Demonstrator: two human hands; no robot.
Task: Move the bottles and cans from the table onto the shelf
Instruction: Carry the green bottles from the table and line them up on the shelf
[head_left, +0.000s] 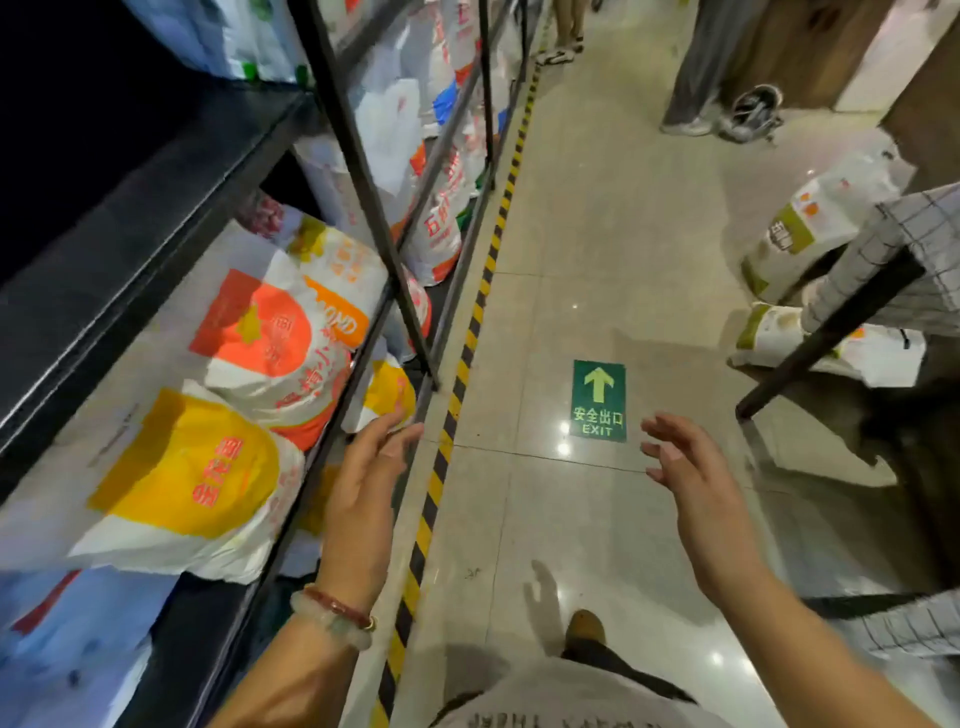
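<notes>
No bottles or cans show in the head view. A black metal shelf (156, 171) runs along my left, its lower level packed with large white sacks printed in orange and yellow (187, 478). My left hand (363, 483), with bead bracelets at the wrist, hovers beside the shelf's front rail with relaxed fingers and holds nothing. My right hand (691, 467) is raised over the tiled aisle, fingers spread and empty. At the right edge, a table covered with a checked cloth (914, 234) is partly visible on a slanted black leg.
A yellow-black hazard stripe (457, 384) runs along the shelf base. A green EXIT arrow sticker (598, 400) lies on the glossy floor. Sacks (810, 223) lie on the floor under and beside the table. People's legs (696, 78) stand far up the aisle.
</notes>
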